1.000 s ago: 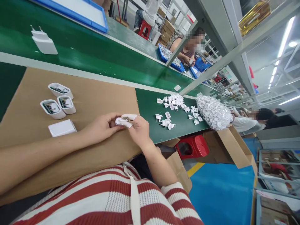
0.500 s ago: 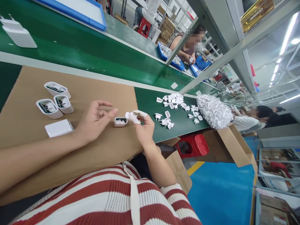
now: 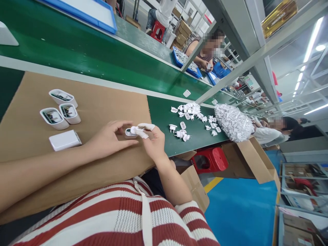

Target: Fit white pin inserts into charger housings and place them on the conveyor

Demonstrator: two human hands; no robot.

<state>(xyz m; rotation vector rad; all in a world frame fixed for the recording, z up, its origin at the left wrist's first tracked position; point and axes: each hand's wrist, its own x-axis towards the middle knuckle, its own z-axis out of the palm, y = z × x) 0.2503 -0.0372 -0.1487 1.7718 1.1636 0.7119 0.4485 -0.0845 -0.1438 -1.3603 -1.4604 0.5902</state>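
Observation:
On the cardboard mat in front of me stands a small white charger housing point(image 3: 131, 135), its top uncovered. My left hand point(image 3: 115, 137) curves round it, with fingers behind and the thumb along the front. My right hand point(image 3: 153, 141), with white covers on thumb and forefinger, pinches a white plug cap point(image 3: 134, 130) right over the housing's top. The cap hides part of the opening, and I cannot tell whether the two touch. Left of my hands are three uncovered housings with circuit parts inside, one of them a white housing point(image 3: 54, 118), and a closed white block point(image 3: 65, 140) lying flat.
Loose plug caps point(image 3: 189, 109) lie in a pile on the green table, beside a full clear bag point(image 3: 233, 123). Beyond the mat runs a green belt point(image 3: 102, 68) carrying a white charger point(image 3: 7, 36). A red stool point(image 3: 211, 160) is below right. Co-workers sit farther off.
My left hand has moved right and closed round the housing. My right hand has brought the plug cap left, over the housing. The charger on the belt has moved left.

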